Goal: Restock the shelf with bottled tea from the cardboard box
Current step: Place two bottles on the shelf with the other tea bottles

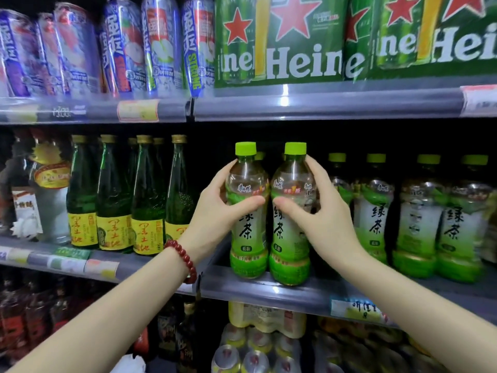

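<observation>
The single head camera looks straight ahead at the store shelf (269,288) from close range, roughly level with its middle tier. Its wide lens bends the tiers at the edges. Both forearms reach in from 7 and 5 o'clock.

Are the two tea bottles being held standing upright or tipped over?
Upright: both tea bottles stand caps up, bases at the shelf edge.

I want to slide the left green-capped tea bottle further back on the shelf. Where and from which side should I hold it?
Hold the left green-capped plastic tea bottle round its shoulder, above the printed label, coming from its open left side. It stands upright against the right tea bottle, so only the left and front are free. The left hand already grips there.
</observation>
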Motion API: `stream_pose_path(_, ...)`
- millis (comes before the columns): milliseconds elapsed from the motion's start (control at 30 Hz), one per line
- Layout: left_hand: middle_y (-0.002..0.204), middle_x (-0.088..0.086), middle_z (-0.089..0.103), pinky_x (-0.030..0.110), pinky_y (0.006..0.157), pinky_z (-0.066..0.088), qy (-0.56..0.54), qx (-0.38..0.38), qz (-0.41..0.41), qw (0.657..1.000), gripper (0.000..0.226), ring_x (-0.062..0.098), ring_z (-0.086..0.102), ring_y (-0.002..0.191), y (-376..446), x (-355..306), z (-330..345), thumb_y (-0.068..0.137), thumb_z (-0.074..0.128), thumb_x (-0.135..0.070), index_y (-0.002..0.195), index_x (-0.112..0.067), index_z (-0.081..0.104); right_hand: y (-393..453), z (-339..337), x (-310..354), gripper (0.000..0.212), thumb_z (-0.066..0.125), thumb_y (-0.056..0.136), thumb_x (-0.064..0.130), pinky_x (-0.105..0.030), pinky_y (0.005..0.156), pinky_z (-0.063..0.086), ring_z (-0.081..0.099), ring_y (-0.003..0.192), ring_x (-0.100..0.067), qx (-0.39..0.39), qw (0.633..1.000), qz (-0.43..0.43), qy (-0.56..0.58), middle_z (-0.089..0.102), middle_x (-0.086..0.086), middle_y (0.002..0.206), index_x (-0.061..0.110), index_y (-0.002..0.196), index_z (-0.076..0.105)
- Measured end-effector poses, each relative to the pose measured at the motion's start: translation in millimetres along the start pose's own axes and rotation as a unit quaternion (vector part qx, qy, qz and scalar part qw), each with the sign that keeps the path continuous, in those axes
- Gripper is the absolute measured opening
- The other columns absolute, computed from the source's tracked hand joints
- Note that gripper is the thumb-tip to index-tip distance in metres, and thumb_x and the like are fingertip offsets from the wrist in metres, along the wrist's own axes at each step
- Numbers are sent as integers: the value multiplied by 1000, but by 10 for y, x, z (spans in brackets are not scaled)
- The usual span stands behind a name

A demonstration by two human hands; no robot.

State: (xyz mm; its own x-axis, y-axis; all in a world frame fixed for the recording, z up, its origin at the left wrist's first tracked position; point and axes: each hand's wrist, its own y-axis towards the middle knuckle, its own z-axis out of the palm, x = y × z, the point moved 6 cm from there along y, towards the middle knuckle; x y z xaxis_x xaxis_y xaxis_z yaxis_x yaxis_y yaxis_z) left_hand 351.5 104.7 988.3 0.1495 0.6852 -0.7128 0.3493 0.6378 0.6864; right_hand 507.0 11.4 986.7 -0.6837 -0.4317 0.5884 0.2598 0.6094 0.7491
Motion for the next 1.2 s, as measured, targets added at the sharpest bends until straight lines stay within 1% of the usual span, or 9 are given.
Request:
stream_pose_path(133,118,-5,66,24,94,52,29,23,-3,999,66,4,63,108,-75,51,11,72,77,-12,132,-20,49,-156,44,4,97,79,72,39,-1,99,30,37,124,19,18,1000,-6,20,34,40,135,49,145,16)
stream_pose_path(200,112,-5,69,31,94,53,42,43,-35,998,52,6,65,104,-154,196,25,74,76,-14,122,-19,56,-228,55,-81,90,81,70,38,3,88,38,47,111,23,28,999,27,32,49,38,124,43,143,28)
stream_pose_path(267,108,-3,71,35,92,55,28,64,-79,994,42,9,68,101,-247,363,38,76,74,-14,115,-19,60,-303,90,-186,67,82,68,40,-1,77,45,57,98,20,50,997,58,19,63,31,108,39,125,48)
stream_pose_path(367,108,-5,72,28,88,55,17,89,-105,990,40,7,68,101,-315,480,52,76,74,-13,112,-24,61,-379,90,-268,48,82,65,45,-5,72,47,61,90,16,44,995,92,8,69,27,95,38,106,58)
stream_pose_path(500,109,-4,72,28,88,55,25,124,-127,984,42,8,68,101,-283,515,50,75,76,-13,113,-22,60,-335,54,-305,50,83,64,45,-7,72,45,60,89,11,71,989,131,-18,68,25,97,39,108,59)
stream_pose_path(733,108,-3,72,31,87,56,48,99,-115,987,39,8,68,100,-241,538,1,75,76,-15,112,-19,62,-210,94,-331,45,82,71,31,-11,71,47,57,87,9,97,980,173,-16,65,18,97,29,108,57)
stream_pose_path(833,105,-4,73,29,85,57,29,107,-123,986,36,8,69,98,-189,560,12,75,76,-12,107,-21,64,-167,126,-342,44,82,71,28,-25,80,56,62,87,3,97,977,188,-6,70,11,99,25,109,60)
stream_pose_path(1033,106,-4,73,30,87,57,19,111,-129,985,37,7,69,99,-130,609,2,76,75,-12,110,-20,65,-154,162,-380,46,83,70,27,-35,88,57,69,94,-8,87,979,186,7,73,6,103,23,110,62)
stream_pose_path(1200,107,-1,72,34,89,56,11,114,-136,984,37,12,68,102,-84,640,-14,76,74,-9,111,-17,65,-142,208,-392,45,83,70,26,-34,87,58,69,94,-8,85,980,179,23,73,6,103,23,111,63)
